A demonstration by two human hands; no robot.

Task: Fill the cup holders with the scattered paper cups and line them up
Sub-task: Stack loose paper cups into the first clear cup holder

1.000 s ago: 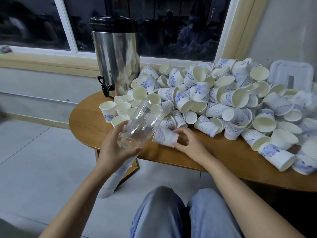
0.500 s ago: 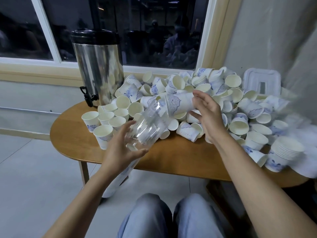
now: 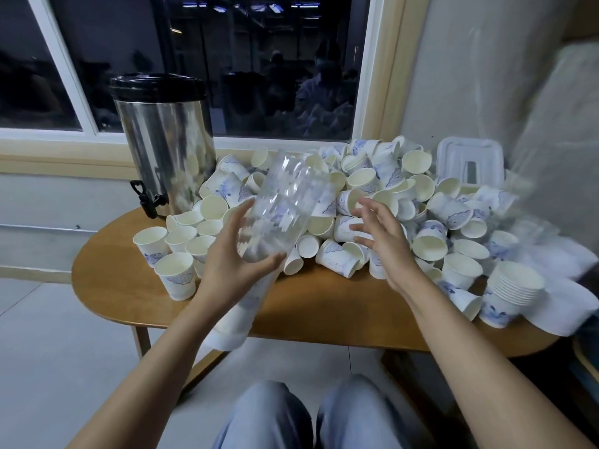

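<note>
The left hand [image 3: 233, 270] wraps round the tilted clear cup-holder tube [image 3: 285, 205] above the bench [image 3: 324, 306]. Just right of the tube, the right hand [image 3: 382, 234] is spread open and empty before the paper cups [image 3: 389, 176].

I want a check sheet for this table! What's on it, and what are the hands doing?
Surface: wooden table, its far and right parts covered.
Job's things: clear cup holder, tilted, with nested cups in its lower end; loose paper cups in a heap; upright cups at the left; nested stack at the right.
Clutter: steel urn; white lid.
Hands: left hand grips the cup holder; right hand open over the heap.
Cables: nothing seen.
Surroundings: dark window; tiled floor.
</note>
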